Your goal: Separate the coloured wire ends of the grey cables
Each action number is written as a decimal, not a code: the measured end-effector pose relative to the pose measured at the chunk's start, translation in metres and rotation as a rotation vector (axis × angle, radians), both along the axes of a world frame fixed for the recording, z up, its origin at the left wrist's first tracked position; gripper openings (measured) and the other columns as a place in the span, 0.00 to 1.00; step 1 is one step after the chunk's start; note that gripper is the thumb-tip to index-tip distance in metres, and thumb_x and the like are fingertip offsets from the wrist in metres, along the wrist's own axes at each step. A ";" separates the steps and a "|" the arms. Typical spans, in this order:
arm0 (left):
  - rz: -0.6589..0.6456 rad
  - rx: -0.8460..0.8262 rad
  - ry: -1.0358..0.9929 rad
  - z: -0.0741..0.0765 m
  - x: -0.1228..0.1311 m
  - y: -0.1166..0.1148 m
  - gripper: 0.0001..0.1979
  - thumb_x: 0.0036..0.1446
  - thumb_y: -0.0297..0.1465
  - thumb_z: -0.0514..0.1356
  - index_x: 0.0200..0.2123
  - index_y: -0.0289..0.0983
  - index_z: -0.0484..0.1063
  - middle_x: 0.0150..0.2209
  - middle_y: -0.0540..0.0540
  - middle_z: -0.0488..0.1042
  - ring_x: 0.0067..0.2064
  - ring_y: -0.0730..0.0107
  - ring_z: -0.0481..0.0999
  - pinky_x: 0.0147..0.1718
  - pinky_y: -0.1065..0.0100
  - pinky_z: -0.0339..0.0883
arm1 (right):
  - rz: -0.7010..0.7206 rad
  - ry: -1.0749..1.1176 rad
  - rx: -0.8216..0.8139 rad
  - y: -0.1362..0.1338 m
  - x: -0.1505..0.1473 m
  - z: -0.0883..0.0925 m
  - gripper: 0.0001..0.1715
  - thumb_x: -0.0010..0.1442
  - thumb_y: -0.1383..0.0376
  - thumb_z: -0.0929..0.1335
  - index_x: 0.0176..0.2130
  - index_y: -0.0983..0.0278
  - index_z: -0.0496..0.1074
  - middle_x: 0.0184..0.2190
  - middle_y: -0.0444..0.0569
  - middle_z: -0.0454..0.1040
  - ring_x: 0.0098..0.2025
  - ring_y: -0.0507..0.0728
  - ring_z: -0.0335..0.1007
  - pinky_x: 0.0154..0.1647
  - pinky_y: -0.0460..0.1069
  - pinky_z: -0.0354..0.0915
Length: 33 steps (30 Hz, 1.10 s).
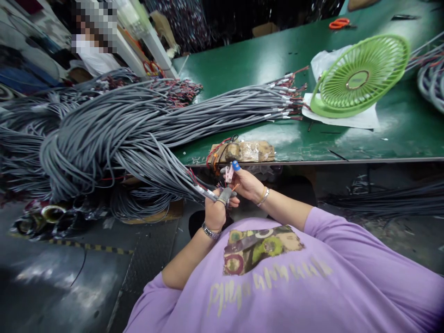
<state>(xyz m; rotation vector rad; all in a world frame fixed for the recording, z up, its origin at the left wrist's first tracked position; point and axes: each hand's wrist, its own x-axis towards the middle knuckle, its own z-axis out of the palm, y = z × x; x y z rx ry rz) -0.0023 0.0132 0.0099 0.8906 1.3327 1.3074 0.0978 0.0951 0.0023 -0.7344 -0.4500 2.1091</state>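
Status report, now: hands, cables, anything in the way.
Left hand closed on grey cable ends. Right hand beside them, grip unclear. Cable bundle draped over bench edge. Taped block at that edge, beyond hands.

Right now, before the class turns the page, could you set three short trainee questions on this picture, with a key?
1. True or false: the fan is nearer the person than the scissors.

2. Fill in: the left hand holds the ends of grey ____.

3. Which hand has a blue cover on a fingertip?
A) left
B) right
C) both

Key: 1. True. 2. Cables. 3. B.
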 end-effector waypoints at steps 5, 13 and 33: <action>0.007 0.013 0.012 0.001 -0.003 -0.006 0.16 0.51 0.42 0.65 0.27 0.33 0.74 0.21 0.46 0.77 0.21 0.69 0.77 0.20 0.71 0.71 | 0.127 0.063 -0.008 -0.004 0.011 -0.006 0.34 0.58 0.39 0.62 0.32 0.67 0.72 0.24 0.46 0.71 0.24 0.49 0.64 0.24 0.44 0.65; -0.133 0.027 0.177 -0.005 -0.013 -0.020 0.16 0.55 0.42 0.62 0.30 0.33 0.75 0.23 0.45 0.78 0.22 0.69 0.77 0.23 0.69 0.73 | 0.448 -0.147 0.193 -0.007 0.040 -0.007 0.22 0.45 0.53 0.77 0.29 0.67 0.71 0.22 0.43 0.70 0.23 0.48 0.64 0.24 0.43 0.63; -0.147 0.003 0.193 -0.002 -0.014 -0.013 0.18 0.53 0.44 0.64 0.32 0.33 0.75 0.23 0.44 0.79 0.24 0.66 0.79 0.26 0.68 0.75 | 0.223 -0.442 0.427 -0.035 0.051 -0.006 0.26 0.41 0.50 0.77 0.27 0.66 0.69 0.22 0.41 0.67 0.24 0.47 0.60 0.23 0.43 0.61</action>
